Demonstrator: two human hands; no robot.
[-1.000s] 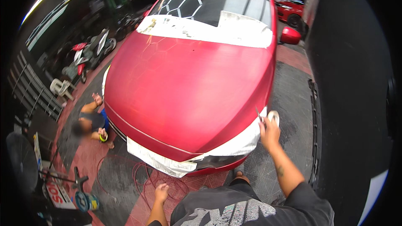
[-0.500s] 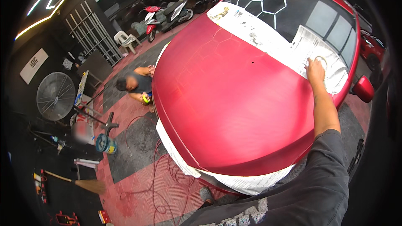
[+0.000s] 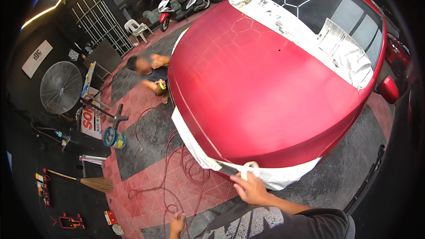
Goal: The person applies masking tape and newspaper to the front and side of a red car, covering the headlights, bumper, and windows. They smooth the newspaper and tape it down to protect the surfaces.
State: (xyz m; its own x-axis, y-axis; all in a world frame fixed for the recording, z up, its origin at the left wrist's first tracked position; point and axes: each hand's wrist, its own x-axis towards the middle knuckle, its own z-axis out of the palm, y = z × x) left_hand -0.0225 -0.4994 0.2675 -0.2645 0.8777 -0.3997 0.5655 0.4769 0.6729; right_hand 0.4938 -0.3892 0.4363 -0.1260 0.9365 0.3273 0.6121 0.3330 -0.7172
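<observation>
My right hand (image 3: 253, 189) is closed on a pale roll of masking tape (image 3: 245, 174), in front of the car's near edge. Behind the roll, white masking paper (image 3: 294, 175) hangs along the front below the red hood (image 3: 248, 93). My left hand (image 3: 177, 222) is low at the bottom edge, its fingers curled in; whether anything is inside them is hidden. Printed newspaper (image 3: 343, 46) covers the base of the windshield, one sheet lifting at its upper edge.
Another person (image 3: 152, 73) crouches at the car's left side, holding a yellow-green ring-shaped thing (image 3: 161, 85). A red hose (image 3: 166, 172) loops over the floor. Beyond stand a bucket (image 3: 114, 138), a large fan (image 3: 61, 87), a white chair (image 3: 137, 28) and a scooter (image 3: 183, 6). A side mirror (image 3: 388, 89) juts out right.
My right hand has come back from the newspaper by the windshield to the car's front, with the tape roll. My left hand has entered view. The crouching person has raised a hand toward the head.
</observation>
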